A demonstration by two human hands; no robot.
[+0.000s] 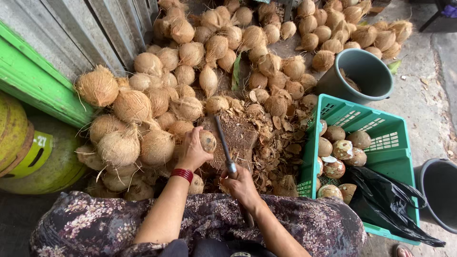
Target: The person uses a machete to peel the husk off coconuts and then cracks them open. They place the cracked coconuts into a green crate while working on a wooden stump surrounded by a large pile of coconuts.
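Note:
My left hand [193, 151] grips a small husked coconut [208, 141] and holds it down on a wooden chopping block [238, 138] strewn with husk scraps. My right hand [240, 184] is closed on the handle of a long knife [223, 143], whose blade points away from me and lies right beside the coconut. A red bangle sits on my left wrist. A big heap of brown fibrous coconuts [157, 100] spreads out beyond and left of the block.
A green plastic crate [395, 143] on the right holds several peeled coconuts and a black plastic bag [385, 200]. A grey bucket [364, 71] stands behind it, another dark bucket [440, 190] at far right. A yellow-green gas cylinder [33, 152] sits at left by a green-edged wall.

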